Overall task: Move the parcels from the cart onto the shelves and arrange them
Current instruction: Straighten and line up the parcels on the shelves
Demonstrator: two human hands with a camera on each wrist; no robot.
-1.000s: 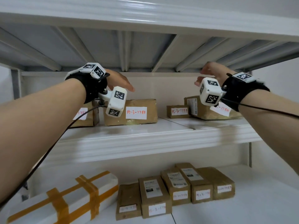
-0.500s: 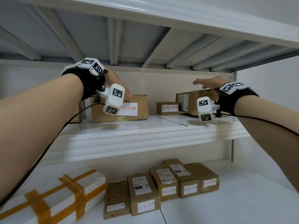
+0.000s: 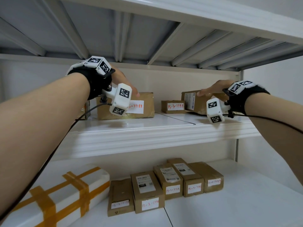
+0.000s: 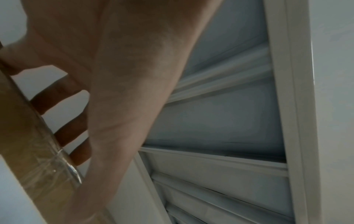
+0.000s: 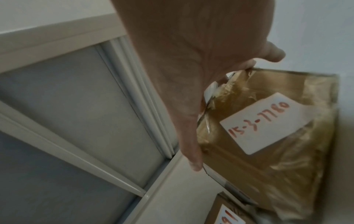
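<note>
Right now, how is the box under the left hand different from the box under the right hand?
The left box sits flat and square to the shelf edge; the right box is turned at an angle and looks tilted. The left box's label reads 15-3-7781; the right box's reads 15-3-7780. Both are brown, taped cardboard on the upper shelf.

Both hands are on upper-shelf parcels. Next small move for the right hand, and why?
Probably settle the right-hand parcel flat and square it up. The right hand holds its top edge with fingers over the top and thumb on the front face; it sits skewed beside the small parcel, one end apparently raised off the shelf. The left hand merely rests on its own parcel.
</note>
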